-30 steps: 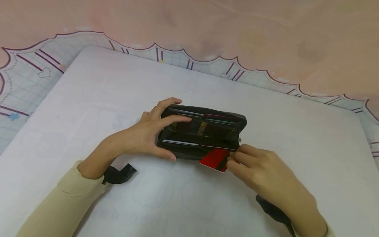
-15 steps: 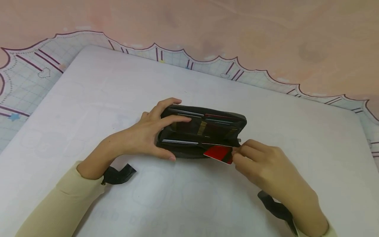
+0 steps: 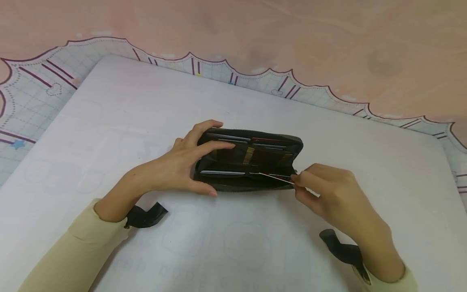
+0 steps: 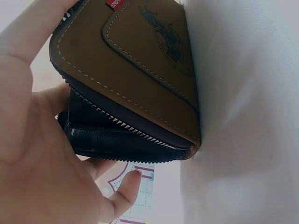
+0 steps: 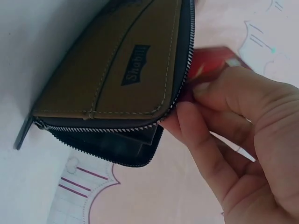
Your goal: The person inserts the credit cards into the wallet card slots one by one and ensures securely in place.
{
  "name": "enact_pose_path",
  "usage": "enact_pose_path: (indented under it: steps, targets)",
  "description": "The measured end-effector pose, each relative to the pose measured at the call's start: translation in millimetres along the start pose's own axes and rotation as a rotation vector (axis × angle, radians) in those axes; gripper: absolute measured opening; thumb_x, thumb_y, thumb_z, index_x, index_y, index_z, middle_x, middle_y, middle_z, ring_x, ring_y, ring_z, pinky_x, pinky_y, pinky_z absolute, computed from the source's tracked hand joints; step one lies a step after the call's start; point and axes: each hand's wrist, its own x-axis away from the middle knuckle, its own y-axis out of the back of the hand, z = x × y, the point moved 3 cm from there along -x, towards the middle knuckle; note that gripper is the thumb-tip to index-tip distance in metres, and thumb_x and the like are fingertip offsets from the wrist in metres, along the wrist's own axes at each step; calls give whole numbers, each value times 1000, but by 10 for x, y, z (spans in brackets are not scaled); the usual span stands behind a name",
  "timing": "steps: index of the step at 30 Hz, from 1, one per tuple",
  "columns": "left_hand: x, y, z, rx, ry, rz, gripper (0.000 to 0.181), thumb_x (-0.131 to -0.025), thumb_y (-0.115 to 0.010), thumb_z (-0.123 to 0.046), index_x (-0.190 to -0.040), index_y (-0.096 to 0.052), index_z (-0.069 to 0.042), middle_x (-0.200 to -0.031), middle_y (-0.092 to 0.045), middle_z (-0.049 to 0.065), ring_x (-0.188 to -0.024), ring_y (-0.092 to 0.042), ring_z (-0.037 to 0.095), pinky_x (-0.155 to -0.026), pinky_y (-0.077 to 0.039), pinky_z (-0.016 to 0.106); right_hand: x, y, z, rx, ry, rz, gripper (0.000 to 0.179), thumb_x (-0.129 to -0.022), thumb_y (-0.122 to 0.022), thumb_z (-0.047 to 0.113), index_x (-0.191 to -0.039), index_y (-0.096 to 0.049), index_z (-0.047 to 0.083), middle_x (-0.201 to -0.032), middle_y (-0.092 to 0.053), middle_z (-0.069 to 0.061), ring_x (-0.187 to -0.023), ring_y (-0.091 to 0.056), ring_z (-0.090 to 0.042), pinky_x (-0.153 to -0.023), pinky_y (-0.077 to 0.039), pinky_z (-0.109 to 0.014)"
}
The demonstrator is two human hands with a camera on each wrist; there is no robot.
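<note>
A long zip-around wallet (image 3: 233, 181) stands unzipped on the white tabletop, its dark inside facing up. My left hand (image 3: 175, 168) grips its left end, one finger reaching inside and the thumb along the near edge. At the opposite end, my right hand (image 3: 330, 194) pinches a red card (image 5: 212, 63) between thumb and fingers. From the head camera this card shows only as a thin pale edge, slanting over the near card pockets. Other cards (image 3: 222, 173) sit in the wallet's slots. Both wrist views show the brown outer cover (image 4: 117, 60) with stitching and metal zip teeth.
The white tabletop (image 3: 182, 101) spreads around the wallet. Behind it runs a patterned border (image 3: 215, 69) and a pinkish surface (image 3: 233, 28). Black straps (image 3: 146, 215) hang at both wrists. A zip pull (image 5: 23, 133) dangles from the wallet's right end.
The red card has tilted from showing its red face to nearly edge-on and shifted up over the wallet's near pockets. My right hand rose slightly with it; the left stayed put.
</note>
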Motion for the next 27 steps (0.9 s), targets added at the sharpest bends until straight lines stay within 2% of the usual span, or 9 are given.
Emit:
enact_pose_path:
  steps: [3, 7, 12, 16, 19, 23, 27]
  targets:
    - [8, 16, -5, -8, 4, 1, 91, -69, -83, -48, -145, -36, -28, -155, -2, -1, -140, -9, 23, -91, -25, 55, -16, -31, 32, -26, 3, 67, 6, -81, -64, 1, -80, -64, 8, -71, -59, 3, -62, -52, -12, -54, -44, -21]
    - [6, 28, -11, -8, 6, -3, 92, -67, -85, -47, -144, -38, -27, -155, -3, 1, -141, -7, 23, -89, -26, 52, -85, -119, 122, 24, 35, 151, 27, -66, -76, -10, -81, -62, 7, -72, -57, 2, -66, -51, -14, -56, -46, -23]
    - [-9, 16, -13, 5, 10, -7, 91, -66, -86, -46, -143, -39, -30, -154, -6, 0, -140, -7, 18, -85, -27, 45, -154, -163, 276, 176, 81, 250, 28, -67, -78, -11, -81, -59, 5, -74, -56, -2, -69, -49, -19, -57, -45, -28]
    - [-6, 14, -19, -4, 8, -10, 91, -66, -86, -47, -143, -39, -31, -154, -5, -2, -140, -8, 17, -85, -26, 43, -187, -159, 360, 255, 49, 331, 30, -68, -80, -8, -81, -58, 5, -72, -53, -3, -69, -45, -20, -59, -42, -30]
    - [-9, 20, -22, -13, 1, -15, 91, -66, -86, -48, -143, -39, -31, -154, -5, -2, -140, -9, 18, -86, -26, 43, -213, -197, 346, 297, -1, 376, 27, -69, -80, -6, -82, -60, 6, -72, -55, -3, -68, -45, -20, -60, -42, -29]
    - [-10, 18, -26, -14, 1, -10, 91, -66, -85, -47, -143, -39, -30, -154, -5, -1, -140, -9, 19, -85, -26, 43, -211, -239, 296, 343, -36, 398, 25, -70, -81, -5, -86, -64, 5, -72, -59, -6, -66, -48, -21, -60, -43, -30]
    - [-1, 13, -28, -13, 10, -7, 91, -67, -85, -47, -143, -39, -30, -154, -5, 0, -140, -8, 20, -85, -26, 43, -188, -239, 289, 385, -26, 392, 25, -71, -81, -5, -86, -64, 5, -73, -60, -7, -65, -49, -22, -56, -42, -31]
